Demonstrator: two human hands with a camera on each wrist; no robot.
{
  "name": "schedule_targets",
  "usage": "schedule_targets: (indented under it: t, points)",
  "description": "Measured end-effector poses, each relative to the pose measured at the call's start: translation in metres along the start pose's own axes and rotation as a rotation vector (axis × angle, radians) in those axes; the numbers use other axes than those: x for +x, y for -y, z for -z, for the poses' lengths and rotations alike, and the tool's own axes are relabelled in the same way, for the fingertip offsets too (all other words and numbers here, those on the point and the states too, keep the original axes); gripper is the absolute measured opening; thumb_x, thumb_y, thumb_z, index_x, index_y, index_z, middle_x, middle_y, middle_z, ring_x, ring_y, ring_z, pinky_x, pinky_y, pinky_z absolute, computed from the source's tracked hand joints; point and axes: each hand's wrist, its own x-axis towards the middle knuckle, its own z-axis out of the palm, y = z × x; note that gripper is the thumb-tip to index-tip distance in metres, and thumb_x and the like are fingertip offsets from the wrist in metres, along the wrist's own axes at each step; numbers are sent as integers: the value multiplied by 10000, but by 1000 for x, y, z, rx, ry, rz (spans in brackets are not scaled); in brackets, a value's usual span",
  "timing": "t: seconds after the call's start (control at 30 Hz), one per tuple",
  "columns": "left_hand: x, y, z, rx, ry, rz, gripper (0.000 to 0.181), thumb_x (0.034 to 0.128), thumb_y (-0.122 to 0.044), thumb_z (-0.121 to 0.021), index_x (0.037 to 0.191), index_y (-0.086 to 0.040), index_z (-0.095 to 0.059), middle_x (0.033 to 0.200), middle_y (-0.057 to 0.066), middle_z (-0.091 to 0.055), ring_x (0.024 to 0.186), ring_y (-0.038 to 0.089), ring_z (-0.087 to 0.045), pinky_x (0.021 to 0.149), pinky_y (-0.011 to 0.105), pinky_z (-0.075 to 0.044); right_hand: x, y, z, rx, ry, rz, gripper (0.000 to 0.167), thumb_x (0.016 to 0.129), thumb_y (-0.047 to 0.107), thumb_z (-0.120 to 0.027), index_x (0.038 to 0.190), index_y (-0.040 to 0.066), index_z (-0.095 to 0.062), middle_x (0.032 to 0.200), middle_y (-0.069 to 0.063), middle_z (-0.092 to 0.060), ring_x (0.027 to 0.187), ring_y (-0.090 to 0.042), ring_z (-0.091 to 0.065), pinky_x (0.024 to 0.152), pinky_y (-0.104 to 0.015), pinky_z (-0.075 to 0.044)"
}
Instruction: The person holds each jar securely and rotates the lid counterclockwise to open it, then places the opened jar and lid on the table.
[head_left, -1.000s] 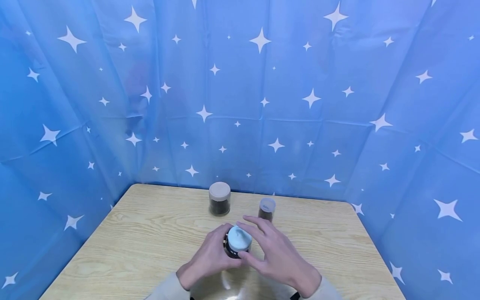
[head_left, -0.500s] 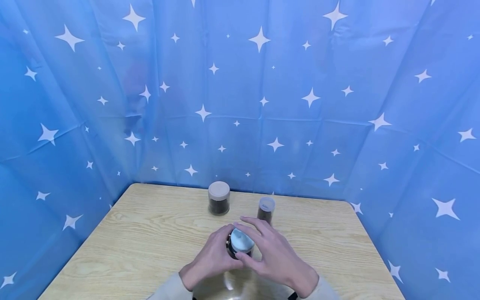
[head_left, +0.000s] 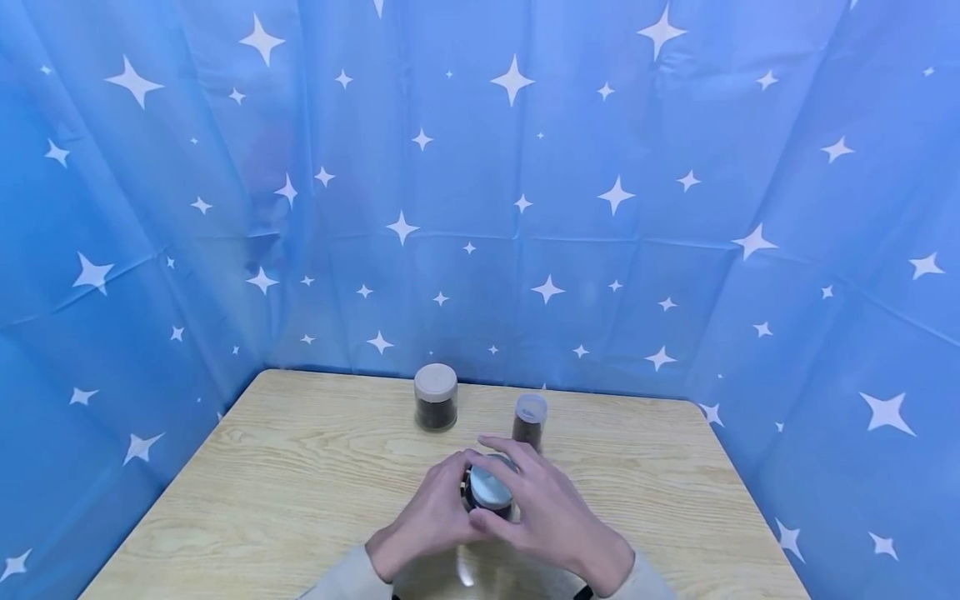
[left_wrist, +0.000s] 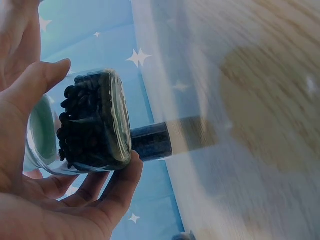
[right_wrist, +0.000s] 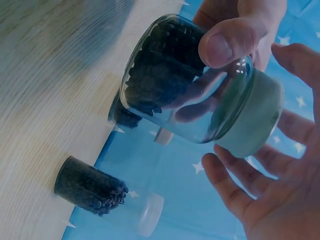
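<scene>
A clear glass jar (left_wrist: 92, 120) of dark beans has a pale blue-green lid (head_left: 491, 487) on top. My left hand (head_left: 431, 508) grips the jar's body, thumb on one side and fingers on the other. In both wrist views the jar is off the table. My right hand (head_left: 558, 521) is beside the lid with fingers spread and gently bent around it. In the right wrist view its thumb stands apart from the lid (right_wrist: 255, 115), while some fingers pass behind it; whether they touch cannot be told.
Behind the hands stand a wide jar (head_left: 436, 398) with a pale lid and a narrower jar (head_left: 529, 423) with a translucent lid, both holding dark contents. The wooden table (head_left: 300, 483) ends at a blue curtain (head_left: 480, 192) with white stars.
The held jar and my left hand have shifted slightly to the right and toward me. My right hand stays near the lid, its fingers now reaching further over it in the head view.
</scene>
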Motion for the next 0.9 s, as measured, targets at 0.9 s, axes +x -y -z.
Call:
schedule_targets:
  t: [0.9]
  points:
    - [7, -10, -11, -13, -37, -38, 766, 785, -339, -1081, 1438, -185, -711, 1303, -61, -798, 1162, 71, -734, 1012, 303, -648, -3, -9, 11, 101, -74, 7, 563, 979, 263, -967, 1493, 155, -765, 1411, -56, -750, 1235, -198, -731, 984, -389, -695]
